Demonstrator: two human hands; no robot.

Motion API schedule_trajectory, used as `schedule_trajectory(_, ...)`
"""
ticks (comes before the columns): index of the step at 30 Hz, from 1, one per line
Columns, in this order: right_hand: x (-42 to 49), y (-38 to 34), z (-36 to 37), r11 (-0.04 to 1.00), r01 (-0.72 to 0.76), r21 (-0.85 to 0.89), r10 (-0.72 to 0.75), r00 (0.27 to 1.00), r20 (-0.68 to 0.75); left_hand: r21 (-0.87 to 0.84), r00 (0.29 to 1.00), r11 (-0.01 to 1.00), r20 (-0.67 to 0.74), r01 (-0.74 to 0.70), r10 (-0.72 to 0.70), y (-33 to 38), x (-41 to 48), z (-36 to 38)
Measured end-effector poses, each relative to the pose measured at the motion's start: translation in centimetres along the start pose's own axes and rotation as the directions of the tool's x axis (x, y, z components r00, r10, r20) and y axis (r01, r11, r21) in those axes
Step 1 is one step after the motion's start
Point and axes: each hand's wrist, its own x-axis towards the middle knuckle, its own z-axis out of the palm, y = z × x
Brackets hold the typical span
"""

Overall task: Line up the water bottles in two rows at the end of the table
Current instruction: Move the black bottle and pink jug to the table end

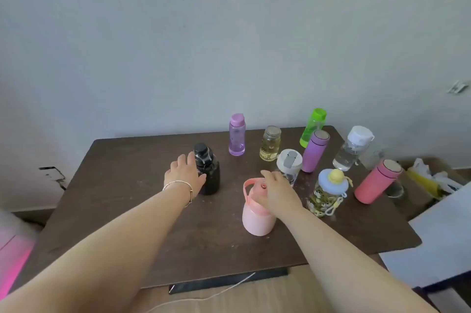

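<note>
Several water bottles stand on a dark wooden table (122,210). My left hand (184,175) wraps the left side of a black bottle (210,175) near the middle. My right hand (276,191) rests on the lid of a pale pink bottle (257,213) with a loop handle, fingers curled over its top. Further back stand a clear purple bottle (237,135), a yellowish glass bottle (270,144), a green bottle (313,126) and a matte purple flask (314,150). To the right are a white-lidded tumbler (289,162), a patterned bottle with blue lid (327,193), a clear bottle (353,148) and a coral flask (378,181).
A grey wall rises right behind the table's far edge. A white surface (438,244) sits off the table's right front corner, with a box of yellow and white items (430,177) beyond it. A cable (216,292) trails below the front edge.
</note>
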Motion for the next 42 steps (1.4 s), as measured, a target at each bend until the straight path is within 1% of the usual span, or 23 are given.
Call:
schedule_trajectory(3,0.4,-0.8,1.2,0.997,-0.078,0.02,0.078,0.997,0.005,-0.027,0.999,0.999,0.013,-0.029,0.029,-1.2,2.7,0.3)
schedule_trajectory(7,0.6,-0.9,2.5,0.991,-0.134,-0.024,0.134,0.991,-0.018,-0.063,0.993,0.993,0.057,-0.096,0.1,-1.4,5.5,0.8)
schedule_trajectory(10,0.7,-1.1,2.9,0.987,-0.159,0.016,0.16,0.986,-0.048,-0.119,0.988,0.985,0.076,-0.122,0.131,-1.0,6.8,1.1)
schedule_trajectory(12,0.8,-0.9,3.4,0.985,-0.161,0.063,0.164,0.985,-0.057,-0.176,0.989,0.978,0.075,-0.114,0.129,-0.8,7.4,1.6)
schedule_trajectory(14,0.9,-0.5,3.7,0.987,-0.142,0.078,0.147,0.988,-0.052,-0.256,0.991,0.963,0.075,-0.086,0.109,-0.7,8.0,2.0)
schedule_trajectory(17,1.2,0.3,3.8,0.989,-0.112,0.099,0.118,0.992,-0.054,-0.403,0.995,0.914,0.063,-0.044,0.076,-0.6,8.4,2.5)
schedule_trajectory(20,1.2,1.0,3.6,0.992,-0.088,0.087,0.088,0.996,-0.002,-0.503,0.998,0.864,0.049,-0.018,0.05,-0.6,8.5,2.6)
schedule_trajectory(22,1.2,1.3,3.4,0.996,-0.067,0.053,0.066,0.998,0.02,-0.516,0.999,0.856,0.03,-0.019,0.04,-0.6,8.4,2.6)
schedule_trajectory(27,1.0,1.4,3.1,1.0,-0.023,-0.004,0.023,1.0,-0.009,-0.516,1.0,0.856,-0.007,-0.008,0.005,-0.4,7.6,2.3)
schedule_trajectory(33,1.6,1.2,2.8,0.99,-0.078,0.118,0.085,0.995,-0.056,-0.528,0.998,0.849,-0.024,0.031,-0.051,-0.5,5.6,2.4)
schedule_trajectory(35,1.7,1.4,2.0,0.992,0.006,0.124,0.0,0.999,-0.044,-0.544,0.989,0.836,-0.073,0.072,-0.132,-0.5,3.5,2.1)
schedule_trajectory(39,3.3,0.4,1.6,0.99,0.027,0.142,-0.016,0.997,-0.074,-0.561,0.986,0.821,-0.054,0.101,-0.158,-0.8,2.7,1.6)
schedule_trajectory(42,4.8,-1.2,1.2,0.983,0.085,0.164,-0.071,0.993,-0.093,-0.58,0.971,0.804,-0.087,0.131,-0.222,-1.8,1.4,0.7)
